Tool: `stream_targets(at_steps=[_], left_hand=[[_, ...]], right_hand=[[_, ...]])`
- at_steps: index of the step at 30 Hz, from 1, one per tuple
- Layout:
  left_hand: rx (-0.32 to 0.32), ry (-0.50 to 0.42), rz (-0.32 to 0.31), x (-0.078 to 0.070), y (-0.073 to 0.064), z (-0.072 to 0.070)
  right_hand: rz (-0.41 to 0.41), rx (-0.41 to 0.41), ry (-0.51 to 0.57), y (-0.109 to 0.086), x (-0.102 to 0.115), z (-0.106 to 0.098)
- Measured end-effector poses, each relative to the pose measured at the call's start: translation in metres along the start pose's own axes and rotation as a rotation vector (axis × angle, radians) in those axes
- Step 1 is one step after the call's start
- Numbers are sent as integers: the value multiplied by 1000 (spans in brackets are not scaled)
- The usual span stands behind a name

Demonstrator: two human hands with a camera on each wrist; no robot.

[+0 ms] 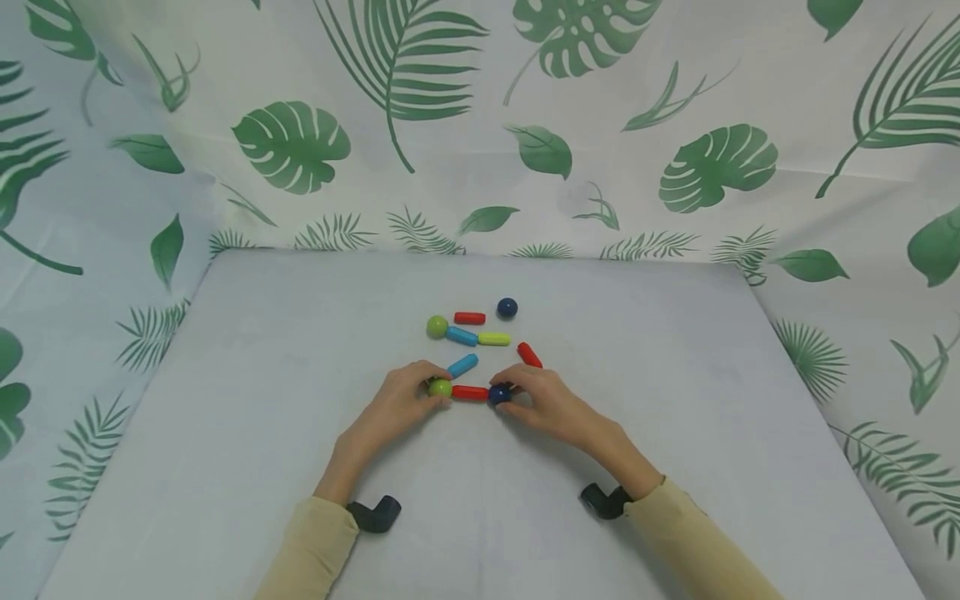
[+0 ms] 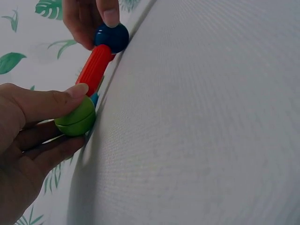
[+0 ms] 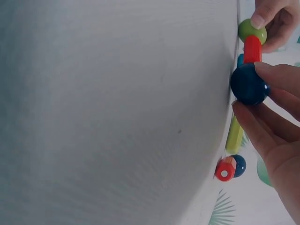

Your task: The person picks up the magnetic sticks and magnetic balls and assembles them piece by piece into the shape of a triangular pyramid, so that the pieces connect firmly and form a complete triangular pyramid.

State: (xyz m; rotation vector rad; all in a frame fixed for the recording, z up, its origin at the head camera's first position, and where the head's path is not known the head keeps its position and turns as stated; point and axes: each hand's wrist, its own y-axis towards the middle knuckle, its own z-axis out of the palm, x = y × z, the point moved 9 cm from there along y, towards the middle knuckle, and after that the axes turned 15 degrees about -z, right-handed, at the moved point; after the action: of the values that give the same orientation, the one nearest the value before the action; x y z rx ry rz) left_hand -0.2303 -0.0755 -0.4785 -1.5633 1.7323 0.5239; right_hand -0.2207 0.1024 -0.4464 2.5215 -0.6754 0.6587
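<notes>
Head view: fingers and thumb of a person's left hand (image 1: 405, 397) pinch a lime-green ball (image 1: 441, 389), while the right hand (image 1: 551, 402) pinches a navy ball (image 1: 499, 394) the same way. Between them, low over a pale tabletop (image 1: 225, 467), a red rod (image 1: 470, 392) bridges the two balls, appearing to meet both. Doing this well likely means pushing evenly from both sides, each ball centred on its rod end so the piece stays straight. The left wrist view shows the left thumb close to where rod and lime-green ball join; easing it back along the ball would probably spare the joint a sideways nudge.

Just beyond the left fingers lies a sky-blue rod (image 1: 463, 365), its contact with the ball unclear; beside the right fingers a second red rod (image 1: 529, 355) slants, near enough to call for care against knocking it. Farther out, a second lime-green ball (image 1: 437, 327) touches a second sky-blue rod (image 1: 462, 336), which runs on to a yellow-green rod (image 1: 494, 339). Past those rest a third red rod (image 1: 470, 318) and a second navy ball (image 1: 507, 308).
</notes>
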Motion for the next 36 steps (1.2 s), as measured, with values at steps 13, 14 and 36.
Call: stream_targets(at_steps=[13,14,36], left_hand=[[-11,3,-12,3,-1,1],[-11,5,-17,3,-1,1],[24,28,-67,-10,16,10]], right_hand=[[6,-71,16,3,-7,-10],[10,-75,10,3,-8,-11],[106,-105,-114,17,-48,-39]])
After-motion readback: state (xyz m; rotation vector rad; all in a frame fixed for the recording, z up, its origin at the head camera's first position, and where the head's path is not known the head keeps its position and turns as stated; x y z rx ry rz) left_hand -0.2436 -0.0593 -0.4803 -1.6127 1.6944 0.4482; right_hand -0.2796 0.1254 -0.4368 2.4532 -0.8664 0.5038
